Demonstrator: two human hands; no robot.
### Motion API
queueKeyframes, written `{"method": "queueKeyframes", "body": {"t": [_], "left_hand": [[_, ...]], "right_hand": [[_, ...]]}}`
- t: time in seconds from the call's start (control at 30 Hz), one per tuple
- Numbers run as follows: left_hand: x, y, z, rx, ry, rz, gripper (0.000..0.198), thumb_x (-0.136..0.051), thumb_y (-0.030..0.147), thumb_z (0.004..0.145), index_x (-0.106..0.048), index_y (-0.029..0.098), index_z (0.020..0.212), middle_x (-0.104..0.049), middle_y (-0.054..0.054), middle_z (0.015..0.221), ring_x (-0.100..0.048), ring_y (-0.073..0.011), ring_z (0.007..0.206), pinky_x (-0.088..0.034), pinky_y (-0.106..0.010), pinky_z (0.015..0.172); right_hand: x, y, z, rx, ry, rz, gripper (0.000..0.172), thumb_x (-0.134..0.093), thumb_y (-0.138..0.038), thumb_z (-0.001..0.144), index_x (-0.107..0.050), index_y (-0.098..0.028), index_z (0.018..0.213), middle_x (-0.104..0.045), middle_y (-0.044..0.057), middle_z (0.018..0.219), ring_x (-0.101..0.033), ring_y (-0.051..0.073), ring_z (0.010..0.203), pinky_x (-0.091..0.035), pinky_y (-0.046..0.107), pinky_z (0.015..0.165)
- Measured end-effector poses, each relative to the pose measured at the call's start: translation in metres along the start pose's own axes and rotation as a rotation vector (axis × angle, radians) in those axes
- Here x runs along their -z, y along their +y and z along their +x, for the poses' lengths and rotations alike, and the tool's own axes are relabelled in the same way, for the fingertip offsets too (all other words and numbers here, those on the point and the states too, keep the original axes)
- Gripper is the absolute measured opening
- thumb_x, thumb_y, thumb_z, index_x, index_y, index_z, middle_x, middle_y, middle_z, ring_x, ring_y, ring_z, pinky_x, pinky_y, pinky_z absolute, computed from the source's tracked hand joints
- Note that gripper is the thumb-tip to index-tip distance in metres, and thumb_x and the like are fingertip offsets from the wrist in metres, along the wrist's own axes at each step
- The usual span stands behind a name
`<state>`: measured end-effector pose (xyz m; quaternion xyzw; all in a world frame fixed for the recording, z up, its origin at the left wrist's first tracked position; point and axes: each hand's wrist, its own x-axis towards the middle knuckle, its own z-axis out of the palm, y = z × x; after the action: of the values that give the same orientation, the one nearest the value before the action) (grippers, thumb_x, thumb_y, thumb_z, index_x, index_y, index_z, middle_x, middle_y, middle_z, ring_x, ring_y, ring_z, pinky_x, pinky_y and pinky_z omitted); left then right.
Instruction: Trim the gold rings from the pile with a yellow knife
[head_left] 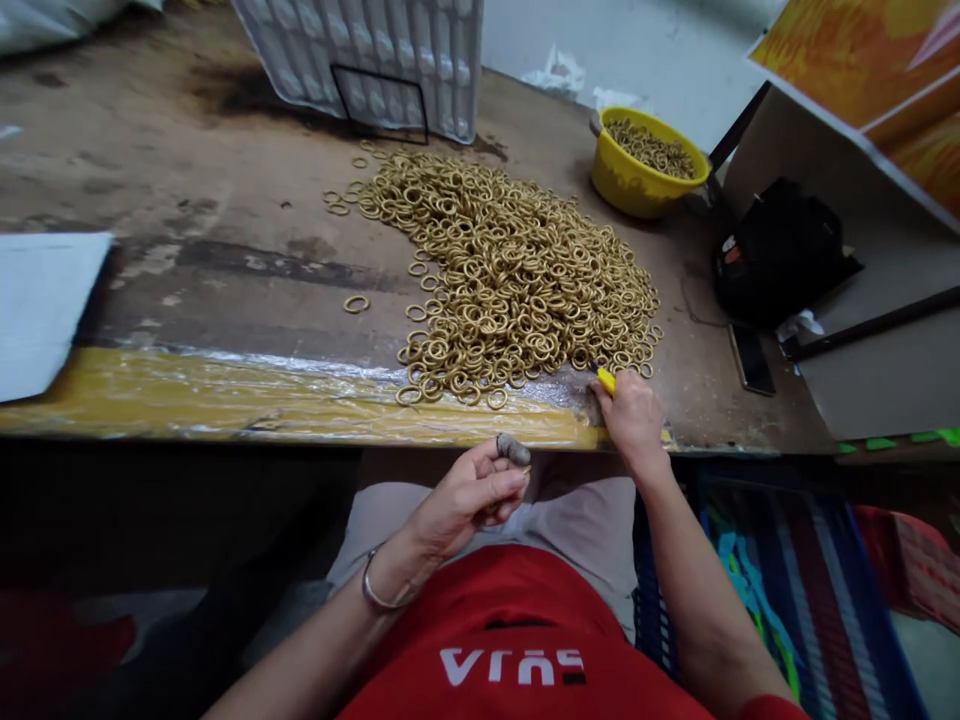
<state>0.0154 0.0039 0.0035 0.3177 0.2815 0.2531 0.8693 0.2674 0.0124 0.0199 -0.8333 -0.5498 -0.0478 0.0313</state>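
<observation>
My left hand (484, 490) is over my lap, just in front of the table edge. Its fingers are curled and the thumb is pressed against them, with a sliver of a gold ring (527, 470) showing at the tip. Grey wrapping (513, 450) covers one fingertip. At the table's front edge, my right hand (634, 415) is closed around a small yellow utility knife (605, 379), whose dark tip points toward the rings. Beyond both hands spreads a large heap of gold rings (517, 270). One loose ring (356, 304) lies left of the heap.
A yellow basin (649, 185) full of rings stands at the back right. Behind the heap is a pale ribbed tray (375, 60). A phone (751, 358) and a black bag (784, 250) are at the right; a white board (49, 310) lies left. Yellow tape (225, 395) covers the front edge.
</observation>
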Motion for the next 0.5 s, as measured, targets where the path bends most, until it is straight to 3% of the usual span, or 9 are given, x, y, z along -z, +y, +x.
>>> {"method": "queueKeyframes", "body": {"t": [0.13,0.23,0.37,0.5], "left_hand": [[-0.004,0.008,0.014,0.033,-0.077,-0.088,0.033,-0.072,0.045,0.080,-0.064,0.012,0.083,-0.061,-0.003,0.065,-0.048,-0.0075,0.046,-0.027,-0.017,0.036],[-0.011,0.011,0.027,0.030,-0.030,-0.010,0.037,-0.069,0.047,0.085,-0.066,0.011,0.080,-0.062,-0.004,0.062,-0.044,-0.0050,0.041,-0.027,-0.016,0.035],[-0.020,0.013,0.039,-0.012,0.077,0.003,0.031,-0.078,0.041,0.079,-0.064,0.013,0.084,-0.068,-0.004,0.076,-0.051,-0.0060,0.048,-0.029,-0.014,0.035],[-0.019,0.016,0.039,0.017,0.013,-0.042,0.030,-0.080,0.039,0.078,-0.067,0.012,0.085,-0.069,-0.005,0.076,-0.051,-0.0055,0.049,-0.031,-0.014,0.036]], "right_hand": [[0.006,0.007,0.003,0.018,-0.030,0.091,0.017,-0.054,-0.024,0.096,-0.066,-0.014,0.089,-0.070,0.014,0.090,-0.061,0.021,0.075,-0.036,0.031,0.067],[0.017,0.007,-0.013,0.094,0.000,0.425,0.019,-0.053,-0.030,0.096,-0.064,-0.018,0.085,-0.067,0.007,0.084,-0.059,0.019,0.076,-0.040,0.030,0.071],[0.028,-0.009,-0.043,0.115,-0.226,0.998,0.027,-0.056,-0.043,0.096,-0.063,-0.021,0.081,-0.060,0.000,0.074,-0.053,0.015,0.066,-0.041,0.027,0.064],[0.028,-0.023,-0.056,0.099,-0.315,1.175,0.027,-0.059,-0.045,0.094,-0.064,-0.021,0.082,-0.058,0.000,0.075,-0.052,0.015,0.067,-0.041,0.027,0.064]]}}
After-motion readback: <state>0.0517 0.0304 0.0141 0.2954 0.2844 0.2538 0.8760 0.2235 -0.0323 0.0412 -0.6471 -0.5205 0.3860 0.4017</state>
